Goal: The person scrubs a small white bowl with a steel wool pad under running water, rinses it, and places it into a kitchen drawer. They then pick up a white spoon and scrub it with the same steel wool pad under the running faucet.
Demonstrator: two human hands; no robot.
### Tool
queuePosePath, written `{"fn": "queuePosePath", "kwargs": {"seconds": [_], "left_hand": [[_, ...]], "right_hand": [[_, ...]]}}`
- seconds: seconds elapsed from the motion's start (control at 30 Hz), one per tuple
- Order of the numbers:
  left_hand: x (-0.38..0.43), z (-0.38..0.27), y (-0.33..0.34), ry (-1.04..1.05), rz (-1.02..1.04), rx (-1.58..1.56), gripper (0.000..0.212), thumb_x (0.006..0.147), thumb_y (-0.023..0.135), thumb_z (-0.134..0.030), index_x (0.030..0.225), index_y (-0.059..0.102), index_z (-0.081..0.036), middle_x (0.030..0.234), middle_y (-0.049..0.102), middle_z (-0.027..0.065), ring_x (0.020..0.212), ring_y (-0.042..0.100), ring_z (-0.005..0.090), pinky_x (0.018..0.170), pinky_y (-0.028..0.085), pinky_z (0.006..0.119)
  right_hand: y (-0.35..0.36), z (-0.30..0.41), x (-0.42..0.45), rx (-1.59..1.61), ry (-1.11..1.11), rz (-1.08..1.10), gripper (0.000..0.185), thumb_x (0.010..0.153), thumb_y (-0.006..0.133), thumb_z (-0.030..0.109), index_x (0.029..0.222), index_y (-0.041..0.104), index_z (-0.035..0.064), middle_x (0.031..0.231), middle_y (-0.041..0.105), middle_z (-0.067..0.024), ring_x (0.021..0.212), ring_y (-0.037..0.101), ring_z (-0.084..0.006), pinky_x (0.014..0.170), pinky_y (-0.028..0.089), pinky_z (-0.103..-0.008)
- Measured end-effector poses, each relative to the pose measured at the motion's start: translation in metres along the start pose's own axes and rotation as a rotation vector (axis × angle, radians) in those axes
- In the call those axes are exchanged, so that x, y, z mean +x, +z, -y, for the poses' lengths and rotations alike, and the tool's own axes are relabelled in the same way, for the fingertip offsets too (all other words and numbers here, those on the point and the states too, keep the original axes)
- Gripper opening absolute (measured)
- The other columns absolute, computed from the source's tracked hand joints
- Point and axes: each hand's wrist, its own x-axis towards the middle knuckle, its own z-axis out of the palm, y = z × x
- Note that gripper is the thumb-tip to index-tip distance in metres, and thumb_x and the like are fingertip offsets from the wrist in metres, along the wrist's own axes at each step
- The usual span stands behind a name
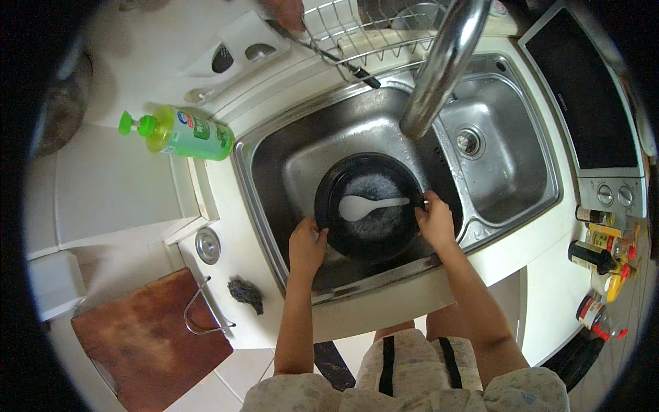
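Observation:
A round black pot is in the larger basin of a stainless steel sink. Inside it are whitish suds or liquid and a white rice paddle, its handle pointing right. My left hand grips the pot's lower left rim. On the right side of the rim, my right hand has its thumb and fingers closed around the edge. The pot's underside is hidden.
A chrome faucet leans over the sink beside the smaller basin. Left are a green soap bottle, a drain strainer, a dark scouring pad and a wooden cutting board. Right stand a microwave and several bottles.

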Motion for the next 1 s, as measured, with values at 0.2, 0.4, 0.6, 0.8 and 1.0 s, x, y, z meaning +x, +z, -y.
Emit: {"fn": "queuePosePath", "kwargs": {"seconds": [0.2,0.4,0.6,0.8,1.0], "left_hand": [[0.0,-0.007,0.01,0.01,0.011,-0.063,0.031,0.076,0.067,-0.007,0.103,0.058,0.005,0.088,0.062,0.0203,0.084,0.062,0.036,0.074,0.048,0.041],[0.005,-0.001,0.02,-0.006,-0.025,-0.037,0.029,0.075,0.067,-0.006,0.101,0.059,0.004,0.087,0.063,0.0194,0.084,0.063,0.0351,0.074,0.049,0.04],[0.006,-0.008,0.015,-0.062,-0.013,-0.022,0.029,0.075,0.069,-0.007,0.101,0.059,0.002,0.089,0.064,0.0188,0.084,0.064,0.0339,0.074,0.049,0.04],[0.009,-0.01,0.012,-0.106,0.07,0.077,0.029,0.077,0.069,-0.012,0.101,0.059,0.001,0.091,0.063,0.0185,0.086,0.063,0.0323,0.075,0.05,0.039],[0.021,-0.057,0.009,0.121,-0.283,0.293,0.024,0.077,0.067,-0.011,0.097,0.061,0.001,0.099,0.056,0.018,0.095,0.057,0.0338,0.077,0.05,0.04]], "right_hand": [[0.004,-0.016,0.006,-0.042,0.066,0.041,0.031,0.076,0.064,0.007,0.105,0.055,-0.0019,0.085,0.064,-0.0246,0.081,0.063,-0.0415,0.073,0.05,-0.0456],[0.008,-0.023,0.008,-0.005,0.059,0.046,0.032,0.076,0.065,0.006,0.105,0.055,-0.0024,0.088,0.063,-0.0255,0.087,0.062,-0.0411,0.075,0.049,-0.0458],[0.011,-0.025,0.016,-0.077,-0.219,-0.033,0.031,0.08,0.065,0.004,0.106,0.052,-0.0076,0.082,0.063,-0.0237,0.061,0.066,-0.0295,0.043,0.046,-0.0346],[0.006,-0.011,0.023,-0.017,-0.051,0.052,0.029,0.078,0.065,0.005,0.104,0.055,-0.0029,0.099,0.06,-0.0282,0.099,0.056,-0.0443,0.081,0.047,-0.0467],[0.008,-0.012,0.023,-0.045,-0.064,0.016,0.03,0.078,0.063,0.005,0.106,0.055,-0.0014,0.098,0.061,-0.027,0.097,0.057,-0.0443,0.083,0.048,-0.0478]]}}
